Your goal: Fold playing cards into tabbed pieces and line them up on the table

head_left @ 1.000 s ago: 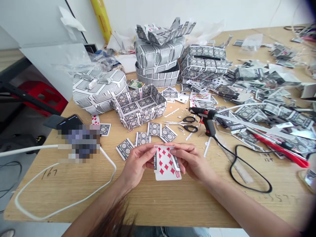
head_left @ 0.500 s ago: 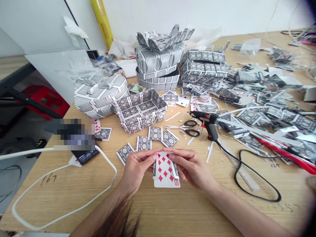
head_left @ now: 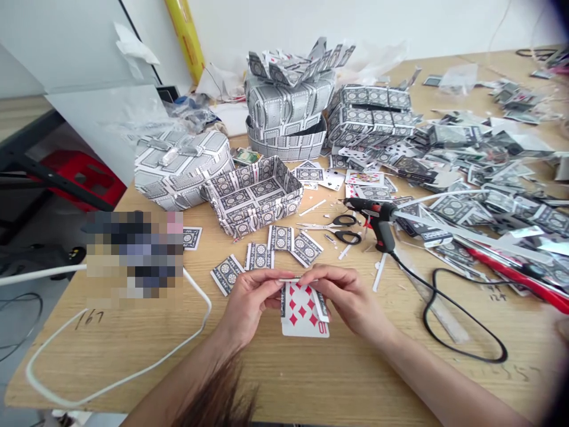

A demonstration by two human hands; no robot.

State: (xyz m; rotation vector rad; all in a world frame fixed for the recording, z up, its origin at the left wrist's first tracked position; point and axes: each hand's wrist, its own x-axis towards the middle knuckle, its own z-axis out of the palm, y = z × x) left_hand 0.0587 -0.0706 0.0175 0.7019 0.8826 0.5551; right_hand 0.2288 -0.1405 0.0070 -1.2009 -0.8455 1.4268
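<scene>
A ten of diamonds playing card is between my hands, face up, with patterned strips folded in along its left and right sides. My left hand pinches its upper left corner. At the upper right, my right hand grips it with thumb and fingers. The card's far edge is bent over toward me, partly hidden by my fingertips. Just beyond my hands lie several folded card pieces, patterned backs up. Behind them stands an open basket made of cards.
Scissors and a black glue gun lie right of the basket; the gun's cord loops forward. Loose cards and scraps cover the right side. Card boxes are stacked behind. A white cable curves at left.
The card's far edge has been folded over toward me, covering its top row of diamonds. Both hands still hold the card.
</scene>
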